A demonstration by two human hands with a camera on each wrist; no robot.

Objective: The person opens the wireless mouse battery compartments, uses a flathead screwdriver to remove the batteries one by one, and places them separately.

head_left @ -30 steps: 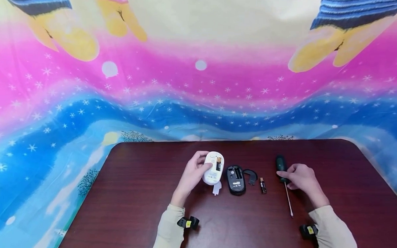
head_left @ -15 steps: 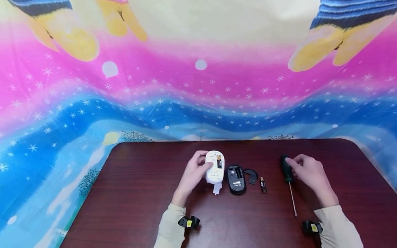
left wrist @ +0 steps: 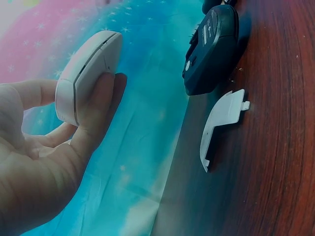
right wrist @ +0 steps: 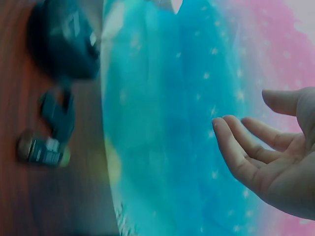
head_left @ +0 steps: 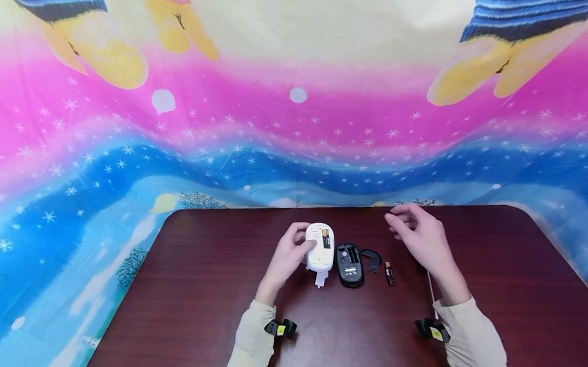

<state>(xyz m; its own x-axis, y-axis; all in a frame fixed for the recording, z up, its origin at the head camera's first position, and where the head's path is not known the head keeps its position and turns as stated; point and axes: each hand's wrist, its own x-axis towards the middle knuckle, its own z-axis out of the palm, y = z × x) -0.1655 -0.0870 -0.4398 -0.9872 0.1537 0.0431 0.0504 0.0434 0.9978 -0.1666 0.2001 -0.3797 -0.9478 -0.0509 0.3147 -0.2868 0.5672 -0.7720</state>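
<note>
My left hand (head_left: 287,254) grips a white computer mouse (head_left: 315,262), underside up, with its battery bay uncovered and a battery (head_left: 326,239) inside. In the left wrist view, thumb and fingers hold the mouse (left wrist: 88,73) by its sides, raised off the table. The white battery cover (left wrist: 224,115) lies on the table below it. My right hand (head_left: 423,234) hovers above the table, holding nothing, its fingers loosely bent. Under that hand and wrist lies a screwdriver (head_left: 431,291); its handle is mostly hidden.
A black mouse (head_left: 350,266) lies upside down with its battery bay open. To its right are its black battery cover (head_left: 373,261) and a loose battery (head_left: 390,274). A patterned cloth (head_left: 295,146) hangs behind the table's (head_left: 197,310) far edge.
My right hand has shifted the screwdriver slightly right, let go of it, and moved left and up. The left hand and white mouse have barely moved.
</note>
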